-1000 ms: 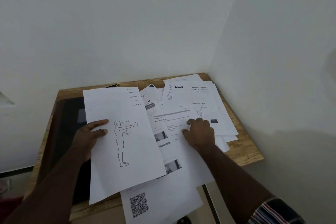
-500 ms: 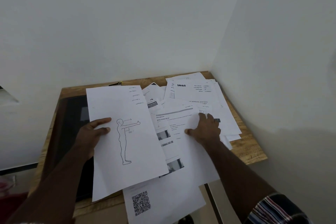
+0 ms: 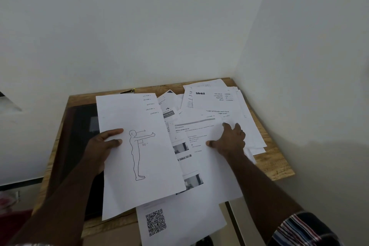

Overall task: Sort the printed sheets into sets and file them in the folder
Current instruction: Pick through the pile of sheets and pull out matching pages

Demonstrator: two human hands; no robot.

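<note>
Left hand (image 3: 103, 146): pinching figure sheet (image 3: 137, 146), lifted aside as a set.
Right hand (image 3: 229, 140): fingers spread flat, pinning setup sheet (image 3: 199, 132) for reading.

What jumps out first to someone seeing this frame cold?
The sheet with the standing figure drawing marked 90 degrees, gripped by the left hand over the table's left side. Next, the right hand resting on a loose, overlapping spread of printed sheets in the middle and right of the wooden table, a blinkit page at the far end. A QR-code sheet overhangs the near edge.
</note>
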